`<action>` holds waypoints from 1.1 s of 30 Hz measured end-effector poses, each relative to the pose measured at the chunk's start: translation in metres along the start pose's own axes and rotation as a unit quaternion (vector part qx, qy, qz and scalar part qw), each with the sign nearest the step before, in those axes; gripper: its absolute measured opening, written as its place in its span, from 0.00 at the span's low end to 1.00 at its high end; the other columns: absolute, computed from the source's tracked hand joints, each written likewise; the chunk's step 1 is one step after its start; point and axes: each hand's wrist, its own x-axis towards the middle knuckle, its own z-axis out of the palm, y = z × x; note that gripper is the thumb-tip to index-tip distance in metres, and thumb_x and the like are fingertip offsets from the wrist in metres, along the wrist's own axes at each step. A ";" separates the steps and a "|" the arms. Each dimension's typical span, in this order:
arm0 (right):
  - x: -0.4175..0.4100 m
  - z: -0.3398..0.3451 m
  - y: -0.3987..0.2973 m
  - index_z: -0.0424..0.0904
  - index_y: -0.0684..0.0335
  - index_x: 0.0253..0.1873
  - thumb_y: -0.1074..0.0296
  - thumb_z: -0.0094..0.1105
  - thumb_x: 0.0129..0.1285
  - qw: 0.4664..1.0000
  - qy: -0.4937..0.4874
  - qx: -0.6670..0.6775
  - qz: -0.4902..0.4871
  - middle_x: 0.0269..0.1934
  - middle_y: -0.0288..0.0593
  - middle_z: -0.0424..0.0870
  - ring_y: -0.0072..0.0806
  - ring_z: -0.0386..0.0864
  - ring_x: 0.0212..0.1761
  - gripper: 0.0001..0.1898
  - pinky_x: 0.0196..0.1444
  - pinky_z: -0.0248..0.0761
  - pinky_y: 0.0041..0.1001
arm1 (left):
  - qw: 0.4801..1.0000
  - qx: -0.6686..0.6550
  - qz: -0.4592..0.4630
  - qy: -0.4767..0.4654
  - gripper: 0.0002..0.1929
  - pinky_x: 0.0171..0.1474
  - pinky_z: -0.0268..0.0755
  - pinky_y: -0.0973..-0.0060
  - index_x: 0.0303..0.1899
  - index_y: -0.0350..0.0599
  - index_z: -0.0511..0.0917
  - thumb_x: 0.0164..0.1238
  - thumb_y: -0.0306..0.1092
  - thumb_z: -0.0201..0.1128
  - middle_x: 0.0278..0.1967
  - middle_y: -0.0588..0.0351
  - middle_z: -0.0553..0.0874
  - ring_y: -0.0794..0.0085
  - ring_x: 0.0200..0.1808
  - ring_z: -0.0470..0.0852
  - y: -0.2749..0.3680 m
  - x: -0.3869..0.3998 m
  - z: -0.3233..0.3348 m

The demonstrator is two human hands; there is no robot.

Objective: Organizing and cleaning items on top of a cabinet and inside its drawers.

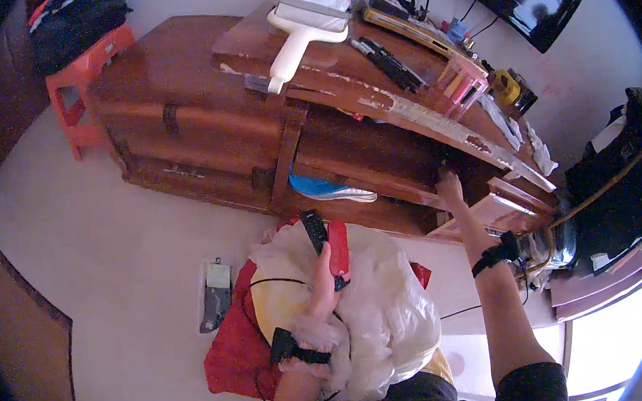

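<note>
My left hand grips a black remote control together with a red rounded object, which I cannot identify further. A whitish translucent plastic bag spreads around and under that forearm, with red fabric or bag material beside it. My right hand reaches into the upper open compartment of a brown wooden TV cabinet. Shadow hides its fingertips, so I cannot see whether they hold anything. Below that compartment, a blue and white item pokes out of the lower shelf.
On the cabinet top lie a white-handled lint roller, black stick-like items, a pink clear holder and crumpled tissues. A red plastic stool stands left. Packaged socks lie on the floor. Cluttered dark bags stand right.
</note>
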 end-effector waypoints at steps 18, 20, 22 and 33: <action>0.201 -0.059 -0.279 0.69 0.53 0.65 0.72 0.45 0.65 0.921 0.194 0.255 -0.221 0.48 0.61 0.79 0.57 0.78 0.48 0.23 0.52 0.73 0.47 | 0.999 0.019 0.012 0.028 0.23 0.24 0.62 0.80 0.42 0.43 0.73 0.72 0.58 0.50 0.27 0.59 0.77 0.79 0.20 0.70 -0.007 0.004 -0.013; 0.186 -0.088 -0.281 0.71 0.53 0.63 0.70 0.45 0.65 0.937 -0.053 0.338 -0.066 0.49 0.59 0.79 0.55 0.77 0.51 0.21 0.54 0.72 0.46 | 0.999 0.024 0.025 0.041 0.23 0.24 0.62 0.80 0.41 0.43 0.73 0.72 0.58 0.51 0.27 0.59 0.77 0.79 0.20 0.70 -0.004 0.001 -0.023; 0.159 -0.134 -0.286 0.81 0.59 0.51 0.68 0.47 0.62 0.939 -0.051 0.335 -0.059 0.40 0.59 0.83 0.53 0.81 0.42 0.16 0.48 0.75 0.46 | 0.996 0.022 0.058 0.058 0.23 0.24 0.62 0.80 0.40 0.43 0.74 0.71 0.58 0.51 0.27 0.60 0.77 0.79 0.20 0.70 0.014 -0.007 -0.023; 0.075 -0.052 -0.087 0.83 0.60 0.48 0.67 0.53 0.62 0.957 0.006 0.278 0.078 0.43 0.56 0.84 0.50 0.81 0.44 0.12 0.47 0.74 0.43 | 0.998 0.058 0.020 0.032 0.25 0.23 0.62 0.80 0.42 0.45 0.76 0.68 0.61 0.53 0.27 0.62 0.79 0.78 0.21 0.72 -0.001 0.000 -0.011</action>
